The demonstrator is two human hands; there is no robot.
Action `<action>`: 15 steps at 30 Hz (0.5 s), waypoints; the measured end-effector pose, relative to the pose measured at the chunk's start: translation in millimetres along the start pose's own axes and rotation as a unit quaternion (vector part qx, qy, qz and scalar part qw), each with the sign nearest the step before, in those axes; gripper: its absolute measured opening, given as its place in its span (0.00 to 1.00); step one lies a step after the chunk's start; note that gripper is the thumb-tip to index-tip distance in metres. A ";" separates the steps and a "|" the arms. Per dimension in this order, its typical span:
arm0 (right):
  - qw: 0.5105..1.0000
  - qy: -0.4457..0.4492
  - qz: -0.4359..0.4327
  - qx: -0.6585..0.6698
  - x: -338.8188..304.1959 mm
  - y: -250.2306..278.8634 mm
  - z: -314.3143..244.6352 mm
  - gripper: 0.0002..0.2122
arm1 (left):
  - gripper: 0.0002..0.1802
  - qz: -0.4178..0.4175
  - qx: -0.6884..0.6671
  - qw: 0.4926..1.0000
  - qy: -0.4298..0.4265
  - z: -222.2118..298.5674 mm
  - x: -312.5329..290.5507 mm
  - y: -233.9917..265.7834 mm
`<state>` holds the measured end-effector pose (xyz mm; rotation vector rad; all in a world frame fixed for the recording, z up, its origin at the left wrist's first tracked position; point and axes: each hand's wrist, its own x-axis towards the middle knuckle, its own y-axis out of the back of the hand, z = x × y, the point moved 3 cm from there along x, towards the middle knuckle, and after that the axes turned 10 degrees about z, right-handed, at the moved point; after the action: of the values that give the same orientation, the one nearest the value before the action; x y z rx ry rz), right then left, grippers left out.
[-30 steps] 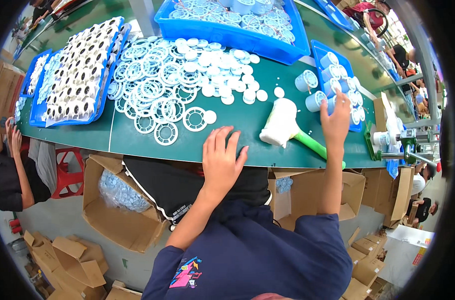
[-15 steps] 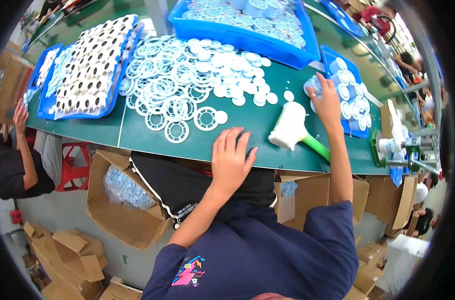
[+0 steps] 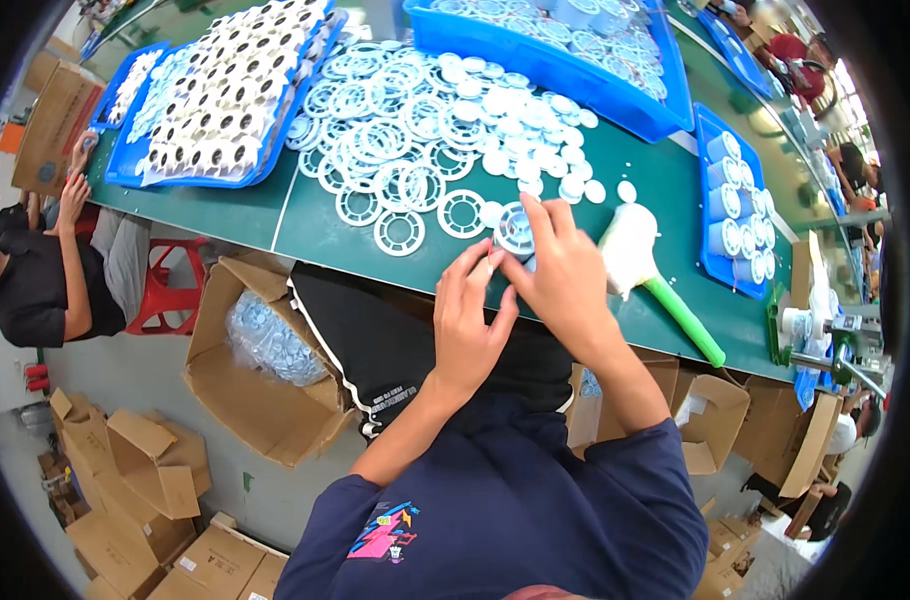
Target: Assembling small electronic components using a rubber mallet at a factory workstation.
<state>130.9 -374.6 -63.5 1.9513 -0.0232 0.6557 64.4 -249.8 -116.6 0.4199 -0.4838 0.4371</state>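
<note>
My right hand (image 3: pixel 565 275) grips a light-blue plastic cylinder (image 3: pixel 515 230) with a ringed, pale top, near the table's front edge. Close on its left is my left hand (image 3: pixel 468 315), fingers slightly bent and thumb apart, the fingertips at the cylinder's side. Whether they press on it I cannot tell. To the right of my right hand lies a mallet with a whitish head (image 3: pixel 630 245) and a green handle (image 3: pixel 687 322). Beyond my hands spread loose light-blue slotted rings (image 3: pixel 400 232) and small pale round discs (image 3: pixel 550 140).
A blue tray (image 3: pixel 717 262) at the right holds several similar cylinders. A large blue bin (image 3: pixel 565 88) of parts stands at the back. Stacked blue trays (image 3: pixel 265 178) with white parts are at the left. Open cardboard boxes (image 3: pixel 265 425) sit below the table. Another person (image 3: pixel 45 270) works at the left.
My right hand has moved left from beside the right-hand tray, bringing the light-blue cylinder to my left hand. The whole view has shifted, and the mallet's handle now shows fully.
</note>
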 end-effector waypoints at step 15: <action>0.994 -0.036 0.004 0.099 -15.7 8.7 0.2 0.28 | 0.38 -0.030 0.020 0.996 -0.083 -5.0 12.0 -0.6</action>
<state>115.1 -383.0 -63.5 2.1659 -0.0115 0.6122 76.0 -244.3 -114.5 0.5112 -0.6233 0.3560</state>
